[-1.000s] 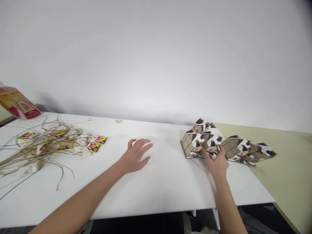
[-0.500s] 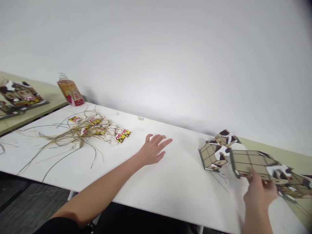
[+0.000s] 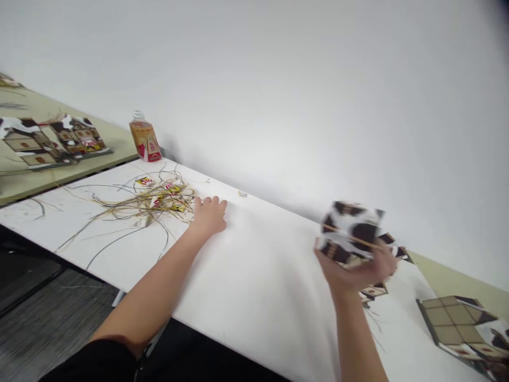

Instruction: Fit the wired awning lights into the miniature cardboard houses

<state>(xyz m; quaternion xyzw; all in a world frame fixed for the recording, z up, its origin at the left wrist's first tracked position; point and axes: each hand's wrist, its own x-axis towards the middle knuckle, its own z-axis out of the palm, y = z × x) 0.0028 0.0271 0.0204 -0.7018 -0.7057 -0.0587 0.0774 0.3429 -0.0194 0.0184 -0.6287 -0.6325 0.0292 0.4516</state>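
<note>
My right hand (image 3: 360, 268) grips a small model house (image 3: 350, 228) with a dark brown and white snow-patterned roof, tilted up and blurred by motion. Behind the fingers, part of another such piece (image 3: 393, 246) shows. My left hand (image 3: 210, 216) has its fingers curled down at the right edge of a tangle of thin wires (image 3: 131, 204). Whatever lies under those fingers is hidden. Among the wires are small yellow pieces with red-and-white striped awnings (image 3: 173, 189).
Another model house (image 3: 457, 323) lies on the right. On the green surface at left stand more model houses (image 3: 79, 138). A bottle of amber liquid (image 3: 146, 140) stands at the white table's (image 3: 254, 297) back left corner, near the wall.
My right hand has let go of one model house at the right and moved left, lifting another. My left hand has gone from spread above the table to curled at the wires.
</note>
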